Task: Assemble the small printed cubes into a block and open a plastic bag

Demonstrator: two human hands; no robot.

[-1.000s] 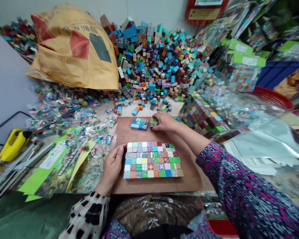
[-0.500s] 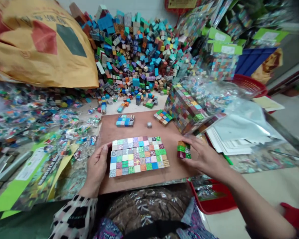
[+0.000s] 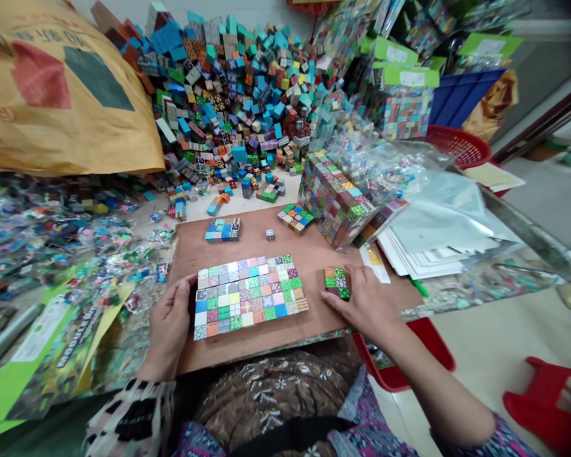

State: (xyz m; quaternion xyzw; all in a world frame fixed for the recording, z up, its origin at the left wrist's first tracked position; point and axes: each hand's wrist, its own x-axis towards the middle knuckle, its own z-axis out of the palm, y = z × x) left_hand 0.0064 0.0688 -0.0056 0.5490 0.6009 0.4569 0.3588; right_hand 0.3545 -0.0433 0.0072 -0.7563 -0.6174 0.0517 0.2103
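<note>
My left hand [image 3: 167, 327] is closed beside the left edge of a flat layer of patterned cubes [image 3: 247, 296], with its fingertips against the corner. What lies inside those fingers, if anything, is hidden. Just right of the layer, my right hand [image 3: 368, 301] has thumb and fingers around a small block of cubes [image 3: 335, 282] with green, orange and dark faces, low over the brown board [image 3: 247, 352]. A single grey cube [image 3: 270, 234] lies behind the layer. Two more small cube slabs, one bluish [image 3: 223, 230] and one multicoloured [image 3: 295, 218], rest at the board's back.
A large wrapped cube block [image 3: 335, 200] stands behind my right hand. Loose cubes [image 3: 247, 95] are heaped at the back, near a yellow sack [image 3: 76, 127]. Small bagged pieces [image 3: 76, 222] cover the left. Plastic sleeves [image 3: 438, 216] lie right; a red tray [image 3: 431, 343] sits below.
The view has swung to the right, so everything sits further left. My right hand has turned flatter over the small block, with its thumb along the front. The layer keeps its place on the board.
</note>
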